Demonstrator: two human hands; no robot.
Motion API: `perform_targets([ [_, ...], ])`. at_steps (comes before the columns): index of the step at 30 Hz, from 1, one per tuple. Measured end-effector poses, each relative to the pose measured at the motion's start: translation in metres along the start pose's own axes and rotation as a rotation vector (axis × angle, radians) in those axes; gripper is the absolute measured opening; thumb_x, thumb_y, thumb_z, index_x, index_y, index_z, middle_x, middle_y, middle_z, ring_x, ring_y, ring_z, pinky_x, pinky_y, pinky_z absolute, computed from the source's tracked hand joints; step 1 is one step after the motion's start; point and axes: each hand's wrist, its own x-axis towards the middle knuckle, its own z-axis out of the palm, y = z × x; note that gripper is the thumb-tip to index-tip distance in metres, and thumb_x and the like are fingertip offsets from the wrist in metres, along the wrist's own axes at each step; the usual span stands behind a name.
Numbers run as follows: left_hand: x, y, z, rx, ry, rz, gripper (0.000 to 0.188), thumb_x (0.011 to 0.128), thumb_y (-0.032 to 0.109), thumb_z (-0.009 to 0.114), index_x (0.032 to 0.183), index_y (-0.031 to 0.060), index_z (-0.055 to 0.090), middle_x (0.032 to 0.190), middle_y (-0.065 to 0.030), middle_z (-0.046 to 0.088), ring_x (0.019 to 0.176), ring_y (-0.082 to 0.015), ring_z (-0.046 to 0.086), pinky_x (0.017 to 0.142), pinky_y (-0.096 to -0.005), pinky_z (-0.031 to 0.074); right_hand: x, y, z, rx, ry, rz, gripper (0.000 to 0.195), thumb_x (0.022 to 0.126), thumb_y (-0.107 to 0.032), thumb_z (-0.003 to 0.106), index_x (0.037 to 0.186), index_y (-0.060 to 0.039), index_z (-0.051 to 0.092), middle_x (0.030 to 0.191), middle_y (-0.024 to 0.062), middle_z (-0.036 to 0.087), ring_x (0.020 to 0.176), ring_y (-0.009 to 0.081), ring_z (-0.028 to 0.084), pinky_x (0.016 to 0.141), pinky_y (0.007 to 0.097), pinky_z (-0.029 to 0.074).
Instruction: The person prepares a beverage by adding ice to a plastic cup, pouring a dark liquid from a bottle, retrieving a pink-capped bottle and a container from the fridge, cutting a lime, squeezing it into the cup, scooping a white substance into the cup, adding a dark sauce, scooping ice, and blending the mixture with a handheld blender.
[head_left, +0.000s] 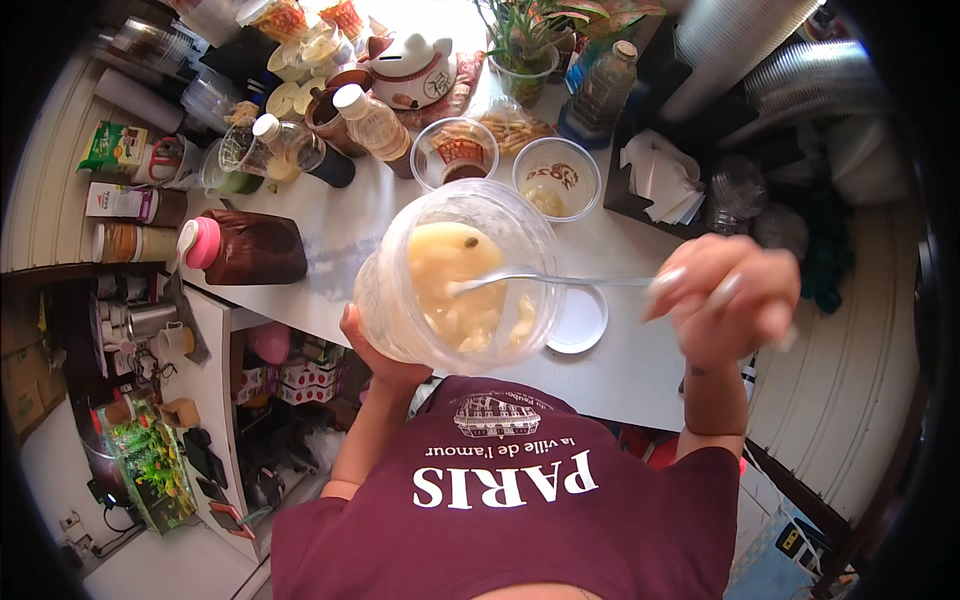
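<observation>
My left hand (386, 358) grips a large clear plastic tub (375, 307) from its lower side, with the tub tilted so its mouth faces me. Inside is a pale yellow, soft-looking mass (450, 251) with a dark speck and several whitish lumps. In my right hand (727, 296), slightly blurred, is the handle of a spoon (525, 275); its head reaches into the tub near the pale mass. Two clear plastic cups stand beyond the tub: one cup (424, 142) has dark brown contents, the other cup (587, 176) a little pale yellow stuff at the bottom.
A round white lid (576, 321) lies on the white table (630, 382). At left is a dark brown bottle (259, 247) with a pink cap. Bottles, a lucky-cat figurine (412, 67) and a potted plant (525, 60) line the back. A napkin holder (634, 184) stands right.
</observation>
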Motion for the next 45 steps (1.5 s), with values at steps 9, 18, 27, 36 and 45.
perform_targets([
  [9, 0.01, 0.007, 0.006, 0.035, 0.039, -0.025, 0.092, 0.073, 0.06, 0.049, 0.141, 0.0023, 0.027, 0.136, -0.0171, 0.041, 0.124, -0.0297, 0.045, 0.103, -0.0446, 0.038, 0.008, -0.007, 0.024, -0.431, -0.389, -0.227, 0.047, 0.095, -0.04, 0.047, 0.071, 0.0001, 0.056, 0.077, 0.0161, 0.066, 0.056, 0.0228, 0.06, 0.048, 0.03, 0.051],
  [18, 0.017, 0.006, 0.008, 0.09, -0.095, 0.088, 0.099, 0.068, 0.057, 0.057, 0.142, -0.0006, 0.024, 0.134, -0.0193, 0.042, 0.123, -0.0302, 0.046, 0.102, -0.0444, 0.04, -0.046, -0.004, 0.039, -0.077, 0.232, 0.376, 0.034, 0.103, -0.023, 0.029, 0.086, 0.0005, 0.047, 0.073, 0.0211, 0.063, 0.057, 0.0162, 0.056, 0.051, 0.0265, 0.047],
  [27, 0.017, 0.004, 0.009, 0.038, -0.114, -0.026, 0.108, 0.062, 0.062, 0.065, 0.142, 0.001, 0.023, 0.131, -0.0226, 0.044, 0.119, -0.0346, 0.049, 0.101, -0.049, 0.041, -0.021, -0.029, 0.044, -0.186, 0.051, 0.106, 0.046, 0.097, -0.042, 0.039, 0.078, -0.0008, 0.05, 0.075, 0.0183, 0.064, 0.057, 0.0245, 0.06, 0.053, 0.03, 0.051],
  [36, 0.014, 0.0, 0.009, -0.058, -0.235, -0.07, 0.104, 0.065, 0.06, 0.073, 0.142, 0.0084, 0.027, 0.131, -0.0242, 0.045, 0.118, -0.04, 0.049, 0.097, -0.0557, 0.044, 0.007, -0.021, 0.037, -0.035, -0.277, 0.117, 0.045, 0.093, -0.042, 0.047, 0.076, -0.0014, 0.055, 0.068, 0.0141, 0.064, 0.053, 0.0228, 0.058, 0.048, 0.031, 0.049],
  [45, 0.015, -0.001, 0.004, 0.0, -0.15, -0.054, 0.11, 0.06, 0.06, 0.065, 0.142, -0.0009, 0.022, 0.13, -0.0226, 0.046, 0.119, -0.0324, 0.05, 0.102, -0.0448, 0.041, -0.009, -0.021, 0.002, -0.249, -0.119, 0.021, 0.051, 0.094, -0.051, 0.037, 0.079, -0.0049, 0.051, 0.076, 0.017, 0.067, 0.058, 0.0211, 0.059, 0.054, 0.028, 0.049],
])
